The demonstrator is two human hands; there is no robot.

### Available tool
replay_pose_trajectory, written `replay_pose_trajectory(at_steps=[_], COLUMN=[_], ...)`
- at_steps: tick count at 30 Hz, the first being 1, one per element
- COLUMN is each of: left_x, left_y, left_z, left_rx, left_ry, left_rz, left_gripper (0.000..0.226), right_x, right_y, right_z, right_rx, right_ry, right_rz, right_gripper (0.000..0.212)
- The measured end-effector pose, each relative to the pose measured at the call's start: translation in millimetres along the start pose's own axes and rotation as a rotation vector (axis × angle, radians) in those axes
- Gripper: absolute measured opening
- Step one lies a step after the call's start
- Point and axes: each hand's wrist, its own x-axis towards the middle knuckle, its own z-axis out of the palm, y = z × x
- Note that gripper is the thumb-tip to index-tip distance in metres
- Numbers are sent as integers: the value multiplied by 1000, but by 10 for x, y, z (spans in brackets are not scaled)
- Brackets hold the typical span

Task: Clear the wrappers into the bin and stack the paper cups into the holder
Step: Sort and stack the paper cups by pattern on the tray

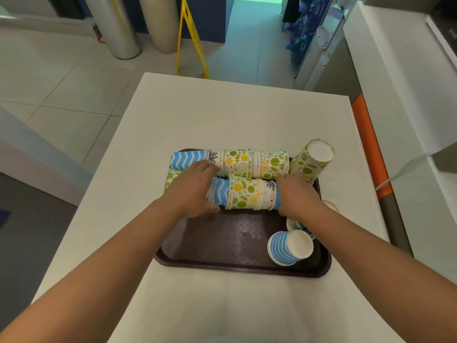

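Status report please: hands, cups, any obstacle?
Both hands, left hand and right hand, grip near cup stack on tray. No holder, wrappers visible.

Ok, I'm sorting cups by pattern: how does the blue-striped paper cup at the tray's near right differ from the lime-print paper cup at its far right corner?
The blue-striped paper cup has blue and white bands and tilts over; the lime-print paper cup shows green and yellow fruit. Both show white bases.

Setting: probably a café or canteen. Evidence: tiled floor (61, 95), yellow wet-floor sign (191, 38), white table (222, 115), brown serving tray (222, 241), printed paper cups (249, 164), white counter (400, 78) alongside.
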Motion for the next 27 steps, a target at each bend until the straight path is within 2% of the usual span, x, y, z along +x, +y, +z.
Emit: replay_pose_trajectory(at_steps=[9,14,20,23,27], left_x=[-131,-162,-207,-242,-314], left_y=[-431,-522,-569,-587,-484], left_z=[-67,21,59,77,184], left_rx=[3,17,-44,-154,-419], left_ry=[-27,-27,29,81,143], left_rz=[-101,-95,-56,-72,-96], left_gripper=[105,93,90,96,98], right_x=[47,-40,-276,-402,-610], right_y=[7,-20,-111,-106,-86], right_z=[51,-79,-492,-777,-1163], right_rx=[4,17,-96,-21,186], right_ry=[47,1,62,90,158], right_rz=[27,17,-79,-82,-101], right_gripper=[40,53,69,74,75])
